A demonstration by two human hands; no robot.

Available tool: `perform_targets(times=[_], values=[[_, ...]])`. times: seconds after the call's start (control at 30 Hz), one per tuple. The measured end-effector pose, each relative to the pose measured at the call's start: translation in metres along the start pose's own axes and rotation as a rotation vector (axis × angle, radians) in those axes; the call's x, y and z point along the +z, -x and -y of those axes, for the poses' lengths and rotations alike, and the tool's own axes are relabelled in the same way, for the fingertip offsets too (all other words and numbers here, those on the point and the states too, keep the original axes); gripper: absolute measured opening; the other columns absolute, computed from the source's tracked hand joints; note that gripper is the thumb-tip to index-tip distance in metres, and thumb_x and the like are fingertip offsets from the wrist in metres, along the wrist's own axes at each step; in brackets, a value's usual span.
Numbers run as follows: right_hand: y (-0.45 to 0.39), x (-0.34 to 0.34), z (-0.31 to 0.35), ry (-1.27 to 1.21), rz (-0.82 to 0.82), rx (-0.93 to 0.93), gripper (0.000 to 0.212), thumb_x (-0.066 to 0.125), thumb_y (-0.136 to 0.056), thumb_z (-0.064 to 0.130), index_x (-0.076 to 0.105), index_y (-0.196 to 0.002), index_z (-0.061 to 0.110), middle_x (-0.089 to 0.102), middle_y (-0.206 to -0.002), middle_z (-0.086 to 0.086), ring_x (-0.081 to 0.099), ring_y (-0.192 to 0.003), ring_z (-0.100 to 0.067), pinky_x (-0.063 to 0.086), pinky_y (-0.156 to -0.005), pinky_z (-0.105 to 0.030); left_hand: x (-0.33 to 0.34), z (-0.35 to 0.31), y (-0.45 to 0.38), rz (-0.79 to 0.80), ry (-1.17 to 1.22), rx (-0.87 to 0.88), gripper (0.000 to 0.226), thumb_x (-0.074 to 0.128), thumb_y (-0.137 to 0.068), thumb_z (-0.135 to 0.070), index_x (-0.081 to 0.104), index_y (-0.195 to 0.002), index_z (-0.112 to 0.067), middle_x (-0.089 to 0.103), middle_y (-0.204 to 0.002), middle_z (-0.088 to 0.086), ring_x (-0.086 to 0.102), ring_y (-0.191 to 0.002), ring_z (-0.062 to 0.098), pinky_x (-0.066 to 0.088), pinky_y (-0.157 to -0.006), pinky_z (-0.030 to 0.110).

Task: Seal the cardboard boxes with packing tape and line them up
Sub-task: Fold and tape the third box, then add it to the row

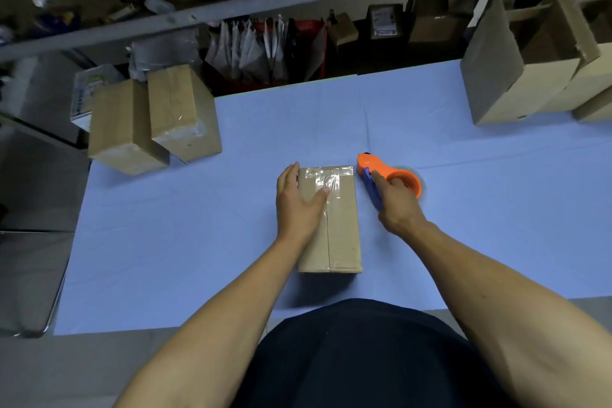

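The blue table [430, 116] carried open boxes [516, 69] at its far right corner and taped ones [155, 122] at the far left, apparently sorted. Mid-table, the box [341, 228] was steadied by the left hand [298, 202], fingers flat. The right hand [397, 205] gripped the orange tape dispenser [387, 175] just beside it.

Your forearms were bare, no sleeves showing anywhere in the head view. Left hand [298, 205] and right hand [397, 205] were bare too, ungloved. You wore a dark top [364, 351] (black or near-black, plain, no visible print) over your torso.
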State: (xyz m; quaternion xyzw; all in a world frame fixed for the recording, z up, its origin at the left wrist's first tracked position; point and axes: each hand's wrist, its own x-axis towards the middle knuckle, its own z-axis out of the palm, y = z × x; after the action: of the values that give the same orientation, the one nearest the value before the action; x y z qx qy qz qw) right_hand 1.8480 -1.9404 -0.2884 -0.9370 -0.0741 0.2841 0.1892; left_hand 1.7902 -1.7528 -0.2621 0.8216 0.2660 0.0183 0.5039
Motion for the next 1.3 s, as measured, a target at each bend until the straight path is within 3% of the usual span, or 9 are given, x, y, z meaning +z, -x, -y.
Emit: perform_targets(times=[0.1, 0.2, 0.27, 0.37, 0.57, 0.7, 0.93, 1.1, 1.3], values=[[0.002, -0.007, 0.005, 0.031, -0.246, -0.027, 0.041, 0.057, -0.084, 0.003, 0.057, -0.125, 0.004, 0.049, -0.114, -0.020, 0.052, -0.101, -0.038, 0.032, -0.071, -0.031, 0.001, 0.001, -0.005, -0.042, 0.110, -0.138, 0.067, 0.071, -0.088, -0.017, 0.041, -0.147, -0.013, 0.046, -0.147, 0.000, 0.049, -0.129, 0.011, 0.037, -0.099, 0.019], [0.005, -0.021, 0.029, -0.091, -0.382, -0.095, 0.020, 0.050, -0.095, 0.011, 0.066, -0.103, 0.004, 0.060, -0.096, -0.016, 0.056, -0.088, -0.036, 0.038, -0.068, -0.037, 0.001, 0.000, -0.012, -0.125, 0.200, -0.254, 0.051, 0.071, -0.088, -0.019, 0.053, -0.136, -0.012, 0.060, -0.134, 0.000, 0.060, -0.114, 0.009, 0.042, -0.086, 0.010], [0.006, -0.026, 0.044, -0.223, -0.379, -0.108, 0.026, 0.046, -0.094, 0.010, 0.053, -0.069, 0.008, 0.050, -0.067, -0.007, 0.047, -0.067, -0.031, 0.028, -0.058, -0.038, 0.001, -0.003, -0.015, -0.167, 0.198, -0.298, 0.036, 0.072, -0.086, -0.024, 0.064, -0.120, -0.016, 0.068, -0.116, -0.004, 0.062, -0.098, 0.006, 0.039, -0.071, 0.005], [0.007, -0.029, 0.057, -0.485, -0.389, 0.046, 0.042, 0.050, -0.090, 0.013, 0.031, -0.053, 0.014, 0.029, -0.052, -0.003, 0.030, -0.058, -0.022, 0.019, -0.053, -0.036, 0.001, -0.007, -0.020, -0.165, 0.167, -0.294, 0.010, 0.073, -0.084, -0.030, 0.068, -0.092, -0.026, 0.069, -0.086, -0.016, 0.067, -0.091, 0.009, 0.043, -0.068, 0.013], [0.010, -0.025, 0.065, -0.741, -0.354, 0.165, 0.034, 0.062, -0.085, 0.023, 0.061, -0.072, -0.009, 0.052, -0.066, -0.020, 0.041, -0.066, -0.032, 0.041, -0.064, -0.037, -0.005, -0.010, -0.022, -0.187, 0.162, -0.232, 0.005, 0.074, -0.083, -0.030, 0.070, -0.086, -0.030, 0.068, -0.077, -0.019, 0.067, -0.080, 0.004, 0.049, -0.072, 0.020], [0.008, -0.033, 0.075, -0.785, -0.471, 0.128, 0.020, 0.066, -0.085, 0.026, 0.077, -0.085, 0.010, 0.075, -0.087, -0.004, 0.066, -0.089, -0.021, 0.054, -0.084, -0.039, -0.013, -0.026, -0.022, -0.217, 0.198, -0.168, 0.014, 0.074, -0.081, -0.032, 0.066, -0.070, -0.037, 0.069, -0.072, -0.022, 0.065, -0.073, -0.007, 0.046, -0.063, 0.010], [-0.005, -0.064, 0.105, -0.934, -0.613, -0.041, 0.011, 0.069, -0.082, 0.027, 0.073, -0.074, 0.034, 0.070, -0.076, 0.026, 0.063, -0.079, 0.014, 0.047, -0.071, -0.007, -0.037, -0.067, -0.037, -0.305, 0.256, 0.072, 0.015, 0.073, -0.084, -0.028, 0.065, -0.074, -0.036, 0.067, -0.074, -0.031, 0.064, -0.078, -0.008, 0.047, -0.070, 0.010], [-0.013, -0.070, 0.120, -1.118, -0.630, -0.089, 0.011, 0.073, -0.082, 0.022, 0.075, -0.072, 0.025, 0.073, -0.074, 0.013, 0.065, -0.074, 0.001, 0.055, -0.076, -0.025, -0.046, -0.066, -0.042, -0.364, 0.307, 0.147, 0.010, 0.071, -0.089, -0.027, 0.065, -0.081, -0.029, 0.068, -0.083, -0.018, 0.061, -0.082, -0.010, 0.045, -0.070, 0.006], [-0.006, -0.039, 0.117, -1.208, -0.579, -0.045, 0.010, 0.069, -0.088, 0.010, 0.071, -0.079, 0.013, 0.070, -0.076, 0.012, 0.062, -0.071, 0.006, 0.051, -0.071, -0.018, -0.037, -0.042, -0.036, -0.381, 0.345, 0.044, 0.013, 0.066, -0.094, -0.024, 0.063, -0.081, -0.023, 0.068, -0.094, -0.002, 0.064, -0.086, 0.011, 0.046, -0.067, 0.010]])
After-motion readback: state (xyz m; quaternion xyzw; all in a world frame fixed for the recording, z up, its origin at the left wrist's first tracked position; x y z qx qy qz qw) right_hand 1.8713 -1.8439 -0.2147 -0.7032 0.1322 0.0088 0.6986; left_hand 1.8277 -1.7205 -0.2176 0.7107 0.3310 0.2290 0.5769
